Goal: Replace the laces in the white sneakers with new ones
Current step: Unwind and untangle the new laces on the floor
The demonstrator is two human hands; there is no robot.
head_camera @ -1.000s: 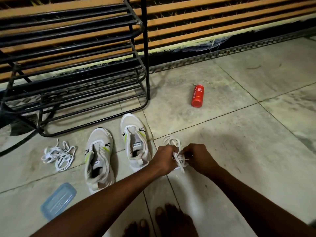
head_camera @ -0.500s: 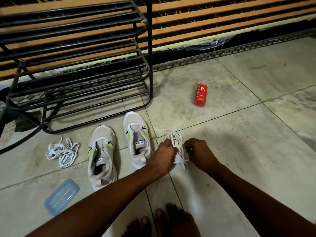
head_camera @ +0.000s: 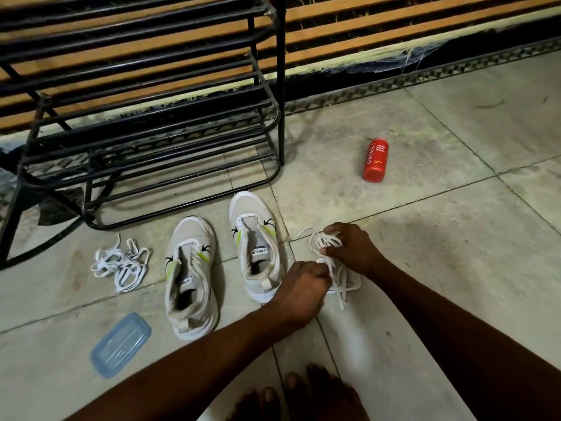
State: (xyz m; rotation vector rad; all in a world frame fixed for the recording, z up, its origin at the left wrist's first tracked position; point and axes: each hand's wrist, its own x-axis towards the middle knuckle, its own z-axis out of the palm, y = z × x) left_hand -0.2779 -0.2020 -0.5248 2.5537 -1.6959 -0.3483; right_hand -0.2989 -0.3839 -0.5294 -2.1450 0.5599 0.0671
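Both hands work one bundle of white laces (head_camera: pixel 329 262) on the floor (head_camera: pixel 455 268), just right of the sneakers. Left hand (head_camera: pixel 303 287) has its fingers curled, pinching strands at the bundle's near end; right hand (head_camera: pixel 352 249) grips the loops at the far end. Left sneaker (head_camera: pixel 191 278) and right sneaker (head_camera: pixel 256 244) sit side by side, unlaced, toes toward the shoe rack (head_camera: pixel 145 117). A second lace pile (head_camera: pixel 120 265) lies left of them, near a blue lid (head_camera: pixel 121 344). Red bottle (head_camera: pixel 375 159) lies well apart.
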